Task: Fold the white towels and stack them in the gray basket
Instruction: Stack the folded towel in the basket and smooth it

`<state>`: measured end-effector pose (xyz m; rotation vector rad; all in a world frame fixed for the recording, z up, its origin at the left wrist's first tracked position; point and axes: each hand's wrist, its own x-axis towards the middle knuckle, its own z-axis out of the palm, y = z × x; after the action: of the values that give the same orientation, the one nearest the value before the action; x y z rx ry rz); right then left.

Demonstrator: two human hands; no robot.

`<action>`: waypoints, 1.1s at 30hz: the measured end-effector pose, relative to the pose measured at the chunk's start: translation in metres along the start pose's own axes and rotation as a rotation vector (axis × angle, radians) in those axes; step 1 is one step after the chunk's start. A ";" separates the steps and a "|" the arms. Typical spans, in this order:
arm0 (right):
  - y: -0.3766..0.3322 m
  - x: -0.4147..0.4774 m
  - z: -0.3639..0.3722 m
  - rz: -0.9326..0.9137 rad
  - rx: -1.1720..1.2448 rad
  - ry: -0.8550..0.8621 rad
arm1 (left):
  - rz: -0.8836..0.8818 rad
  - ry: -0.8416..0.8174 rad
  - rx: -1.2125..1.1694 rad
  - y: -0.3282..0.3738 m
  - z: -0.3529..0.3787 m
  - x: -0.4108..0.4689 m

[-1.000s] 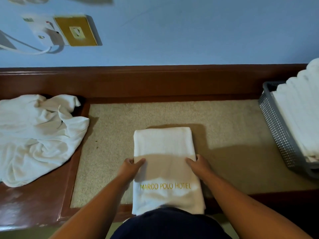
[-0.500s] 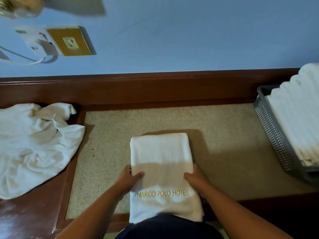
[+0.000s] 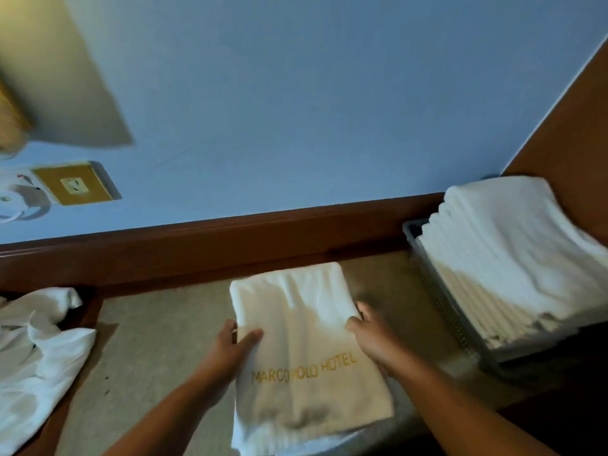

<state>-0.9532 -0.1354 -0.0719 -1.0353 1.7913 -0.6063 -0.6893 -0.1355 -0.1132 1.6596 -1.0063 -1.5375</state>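
basket (image 3: 437,291): mostly hidden by stacked towels (image 3: 506,251); crumpled towel (image 3: 36,363): cut off left; frame blurred

Two bare forearms come up from the bottom edge, no sleeves on either as far as the frame shows. The left hand (image 3: 230,348) and the right hand (image 3: 373,340) are bare too: no gloves, no rings, no watch or band at either wrist. Motion blur softens both.

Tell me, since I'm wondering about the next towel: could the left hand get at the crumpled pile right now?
Probably not yet: the left hand grips the folded towel. The crumpled pile itself lies unobstructed on its side.
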 end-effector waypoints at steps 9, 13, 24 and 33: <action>-0.095 -0.004 -0.313 -0.261 -0.014 0.235 | 0.360 -0.451 0.031 0.239 0.193 -0.015; -0.132 -0.011 -0.438 -0.307 -0.129 0.368 | 0.526 -0.444 0.025 0.326 0.292 -0.026; -0.098 0.036 -0.585 -0.184 -0.459 0.612 | 0.493 -0.471 -0.036 0.362 0.467 -0.018; -0.002 0.106 -0.542 -0.070 -0.716 0.475 | 0.163 -0.355 -0.006 0.253 0.506 0.027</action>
<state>-1.4618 -0.2469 0.1109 -1.5215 2.4906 -0.2487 -1.2185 -0.2652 0.0431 1.2882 -1.2834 -1.7561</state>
